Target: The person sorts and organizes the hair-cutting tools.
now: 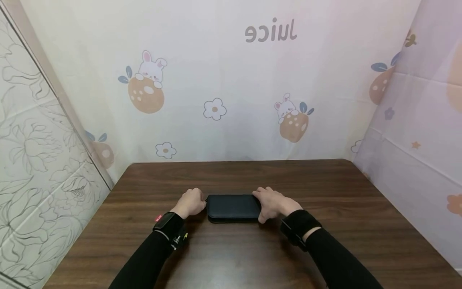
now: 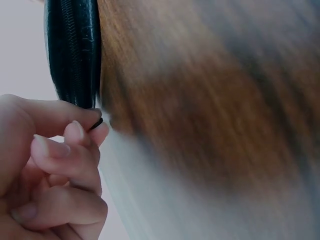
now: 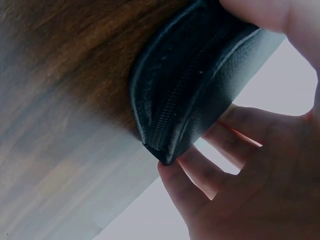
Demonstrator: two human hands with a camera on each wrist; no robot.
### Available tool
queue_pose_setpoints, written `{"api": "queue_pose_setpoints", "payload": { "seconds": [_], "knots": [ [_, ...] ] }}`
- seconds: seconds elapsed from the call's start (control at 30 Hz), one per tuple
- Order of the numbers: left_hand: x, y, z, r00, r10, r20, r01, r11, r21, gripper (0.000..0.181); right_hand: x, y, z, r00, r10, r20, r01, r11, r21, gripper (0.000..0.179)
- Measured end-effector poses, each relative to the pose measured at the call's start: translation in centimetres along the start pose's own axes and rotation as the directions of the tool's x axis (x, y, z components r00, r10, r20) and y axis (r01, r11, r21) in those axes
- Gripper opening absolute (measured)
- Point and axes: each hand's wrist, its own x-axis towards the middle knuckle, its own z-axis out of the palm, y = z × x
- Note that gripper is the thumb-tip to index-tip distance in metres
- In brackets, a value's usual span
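A black zip-around long wallet [image 1: 234,208] lies flat on the wooden table, its long side running left to right. At its left end my left hand [image 1: 191,201] has curled fingers, and the thumb and forefinger pinch the wallet's small black zipper pull [image 2: 97,123], mostly hidden by the fingertips. My right hand [image 1: 273,204] holds the right end, thumb on the near side and fingers spread along the far side. In the right wrist view the zipper teeth [image 3: 167,112] run closed round the wallet's corner.
Dark wood grain covers the table [image 1: 231,257], which has rounded far corners. Behind it hangs a pale curtain [image 1: 223,80] printed with rabbits, fruit and flowers. A floral-line panel [image 1: 36,160] stands at the left, and another printed curtain [image 1: 422,120] at the right.
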Motion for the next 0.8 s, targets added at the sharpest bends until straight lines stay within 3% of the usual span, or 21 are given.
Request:
{"api": "queue_pose_setpoints", "payload": {
  "seconds": [0.47,0.8],
  "knots": [
    [-0.8,0.3,-0.1,0.999,0.016,0.039,-0.017,1.000,0.024,0.050,-0.9,0.7,0.3,1.000,-0.018,-0.010,0.019,0.997,0.077,0.089],
    [-1.3,0.6,0.1,0.999,0.021,-0.030,-0.019,0.998,0.063,0.045,-1.5,1.2,1.2,0.997,-0.034,-0.068,0.043,0.991,0.130,0.091]
  ]
}}
